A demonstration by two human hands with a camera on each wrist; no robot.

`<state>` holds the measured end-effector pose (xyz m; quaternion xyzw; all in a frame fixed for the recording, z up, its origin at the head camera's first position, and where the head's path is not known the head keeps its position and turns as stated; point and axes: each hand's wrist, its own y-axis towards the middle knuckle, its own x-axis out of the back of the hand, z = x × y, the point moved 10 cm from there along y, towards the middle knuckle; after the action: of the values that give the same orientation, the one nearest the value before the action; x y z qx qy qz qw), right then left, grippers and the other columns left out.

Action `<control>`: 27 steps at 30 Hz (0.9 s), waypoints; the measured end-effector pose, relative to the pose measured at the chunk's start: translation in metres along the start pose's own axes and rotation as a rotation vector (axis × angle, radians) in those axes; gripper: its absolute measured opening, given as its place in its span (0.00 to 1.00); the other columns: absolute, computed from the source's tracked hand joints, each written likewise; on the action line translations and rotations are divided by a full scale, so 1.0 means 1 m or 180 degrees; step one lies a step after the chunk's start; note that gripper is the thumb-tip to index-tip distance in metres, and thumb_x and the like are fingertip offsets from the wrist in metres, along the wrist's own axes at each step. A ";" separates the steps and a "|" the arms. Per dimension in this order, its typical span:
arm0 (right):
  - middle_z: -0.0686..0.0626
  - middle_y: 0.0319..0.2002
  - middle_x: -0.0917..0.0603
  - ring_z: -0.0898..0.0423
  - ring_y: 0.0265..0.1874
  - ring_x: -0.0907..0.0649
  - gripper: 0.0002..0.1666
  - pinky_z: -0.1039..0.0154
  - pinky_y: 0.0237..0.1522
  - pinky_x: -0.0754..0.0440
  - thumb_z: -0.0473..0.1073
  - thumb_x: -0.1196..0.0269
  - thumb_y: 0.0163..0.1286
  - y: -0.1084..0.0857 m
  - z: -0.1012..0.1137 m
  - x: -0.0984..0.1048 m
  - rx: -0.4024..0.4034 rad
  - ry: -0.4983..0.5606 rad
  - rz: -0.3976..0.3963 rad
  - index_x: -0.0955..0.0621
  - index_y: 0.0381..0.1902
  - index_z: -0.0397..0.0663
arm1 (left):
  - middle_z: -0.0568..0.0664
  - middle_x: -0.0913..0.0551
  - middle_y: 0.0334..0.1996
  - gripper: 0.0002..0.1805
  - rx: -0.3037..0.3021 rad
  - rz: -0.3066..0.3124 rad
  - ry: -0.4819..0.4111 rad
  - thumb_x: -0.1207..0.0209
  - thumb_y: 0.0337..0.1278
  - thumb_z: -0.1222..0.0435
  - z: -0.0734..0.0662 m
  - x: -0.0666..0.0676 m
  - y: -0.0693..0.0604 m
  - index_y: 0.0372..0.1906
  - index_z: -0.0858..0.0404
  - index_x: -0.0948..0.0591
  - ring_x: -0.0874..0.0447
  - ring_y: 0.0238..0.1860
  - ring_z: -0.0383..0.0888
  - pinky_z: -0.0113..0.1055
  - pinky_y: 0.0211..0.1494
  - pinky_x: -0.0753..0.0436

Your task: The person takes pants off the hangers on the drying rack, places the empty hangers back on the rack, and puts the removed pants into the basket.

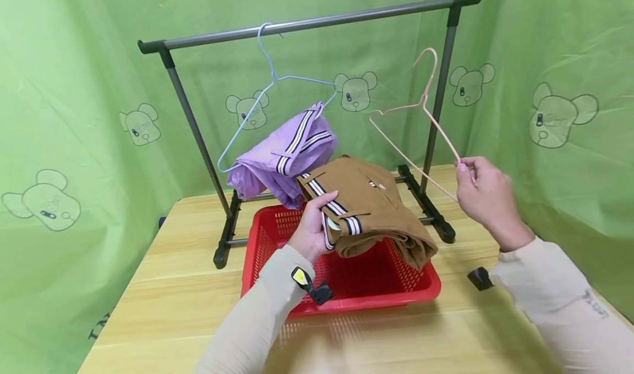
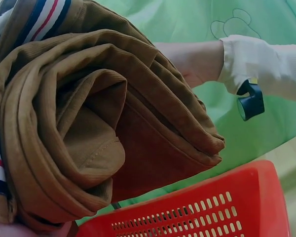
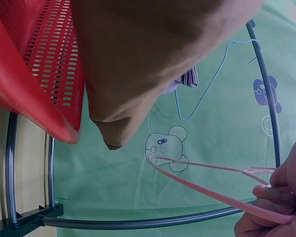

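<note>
Sleeves [image 1: 250, 319] overhang table [image 1: 163, 286], green curtain [image 1: 396, 49] behind; left fingers [image 1: 324, 199] grip garment [image 1: 366, 187], right fingers [image 1: 476, 163] pink hanger [image 1: 443, 135].

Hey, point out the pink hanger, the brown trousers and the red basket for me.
Pink hanger [image 1: 424, 99], head view, neck below the hook.
Brown trousers [image 1: 378, 204], head view, upper folded face.
Red basket [image 1: 366, 302], head view, near rim.

a: list colours and patterns.
b: trousers [image 1: 373, 198]: brown; waistband [image 2: 44, 19]: navy, white and red stripes. second garment [image 1: 279, 154]: purple, dark-and-white stripes.
a: next items?
b: hanger one [image 1: 274, 78]: light blue. hanger two [image 1: 424, 100]: pink.
a: surroundings?
b: basket [image 1: 366, 302]: red. curtain [image 1: 307, 55]: green, bear-head outlines [image 1: 555, 121]. rack [image 1: 189, 115]: grey bar [image 1: 356, 16], black feet [image 1: 228, 236]. tabletop [image 1: 173, 286]: pale wood grain.
</note>
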<state>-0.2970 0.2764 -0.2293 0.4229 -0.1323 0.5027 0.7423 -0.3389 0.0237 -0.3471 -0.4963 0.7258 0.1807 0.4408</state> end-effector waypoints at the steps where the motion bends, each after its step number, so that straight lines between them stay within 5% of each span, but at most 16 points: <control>1: 0.41 0.29 0.23 0.50 0.19 0.28 0.26 0.62 0.15 0.31 0.47 0.58 0.78 0.000 0.000 0.000 -0.0001 0.0003 0.0001 0.26 0.54 0.29 | 0.50 0.16 0.37 0.09 0.0002 0.0006 0.0000 0.51 0.65 0.64 0.000 0.000 0.000 0.45 0.64 0.26 0.16 0.38 0.44 0.35 0.45 0.17; 27: 0.41 0.29 0.25 0.51 0.17 0.29 0.27 0.63 0.11 0.32 0.47 0.59 0.79 0.007 0.007 0.002 0.0009 -0.0004 0.0118 0.28 0.56 0.27 | 0.51 0.18 0.41 0.12 0.0198 -0.0090 0.0156 0.49 0.65 0.64 0.007 0.016 -0.010 0.49 0.64 0.29 0.17 0.40 0.44 0.35 0.46 0.17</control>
<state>-0.3004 0.2733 -0.2200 0.4217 -0.1400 0.5163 0.7322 -0.3291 0.0155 -0.3624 -0.4969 0.7346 0.1395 0.4405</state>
